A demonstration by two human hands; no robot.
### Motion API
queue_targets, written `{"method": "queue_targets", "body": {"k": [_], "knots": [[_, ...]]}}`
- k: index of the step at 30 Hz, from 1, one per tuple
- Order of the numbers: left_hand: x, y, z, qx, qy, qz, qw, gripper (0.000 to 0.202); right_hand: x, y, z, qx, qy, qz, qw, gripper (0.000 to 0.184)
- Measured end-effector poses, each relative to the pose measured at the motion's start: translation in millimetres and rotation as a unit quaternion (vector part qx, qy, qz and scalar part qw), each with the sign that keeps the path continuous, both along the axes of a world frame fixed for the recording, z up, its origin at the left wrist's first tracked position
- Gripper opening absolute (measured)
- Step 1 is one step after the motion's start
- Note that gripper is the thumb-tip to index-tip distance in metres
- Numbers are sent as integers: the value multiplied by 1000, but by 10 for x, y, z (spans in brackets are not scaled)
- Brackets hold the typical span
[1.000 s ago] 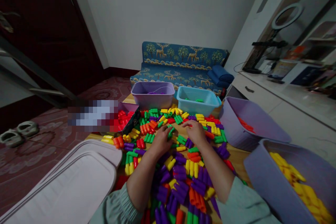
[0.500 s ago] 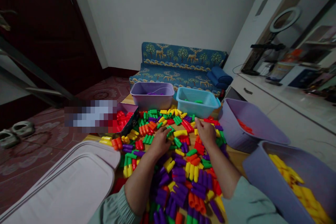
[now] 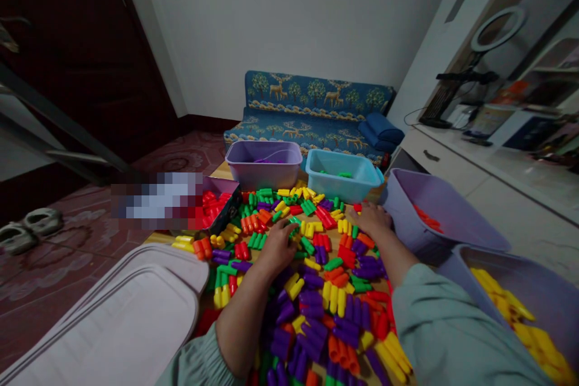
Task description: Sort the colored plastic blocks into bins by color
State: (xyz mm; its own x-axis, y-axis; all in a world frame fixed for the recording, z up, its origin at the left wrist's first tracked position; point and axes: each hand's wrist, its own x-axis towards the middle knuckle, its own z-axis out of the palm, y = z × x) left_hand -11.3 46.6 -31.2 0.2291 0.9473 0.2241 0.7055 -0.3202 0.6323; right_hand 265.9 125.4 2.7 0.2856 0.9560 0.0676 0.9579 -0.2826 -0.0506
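Blocks [image 3: 316, 265] before tubs [image 3: 265, 166]

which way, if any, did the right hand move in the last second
Yes: the right hand moved right, from below the blue bin to beside the tilted purple bin.

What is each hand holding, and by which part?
Cannot tell. Left hand touches a green block at its near end, grip unclear. Right hand lies palm down on the pile; anything under it is hidden.
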Motion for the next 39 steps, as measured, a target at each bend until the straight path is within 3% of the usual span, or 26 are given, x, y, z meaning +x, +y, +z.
{"method": "queue_targets", "body": {"k": [7, 12, 15, 24, 31, 34, 39], "knots": [[-6, 17, -28, 7, -4, -5, 1000, 56, -272, -302, 67, 29, -18, 42, 999, 49], [-9, 16, -11, 22, -11, -4, 1000, 57, -498, -544, 156, -4, 56, 54, 997, 48], [-18, 21, 14, 37, -13, -10, 999, 53, -656, -717, 186, -1, 110, 95, 989, 47], [-100, -2, 96, 14, -6, 16, 1000, 40, -892, -1097, -2, 73, 270, 206, 938, 28], [-120, 21, 164, 6, -58, 67, 996, 36, -898, -1109, -14, 123, 392, 186, 893, 24], [-116, 14, 197, 0, -66, 89, 994, 42, -881, -1118, 43, 148, 374, 176, 898, 24], [-100, -9, 186, -10, -39, 82, 996, 41, -864, -948, 193, 129, 255, 185, 940, 32]]}}
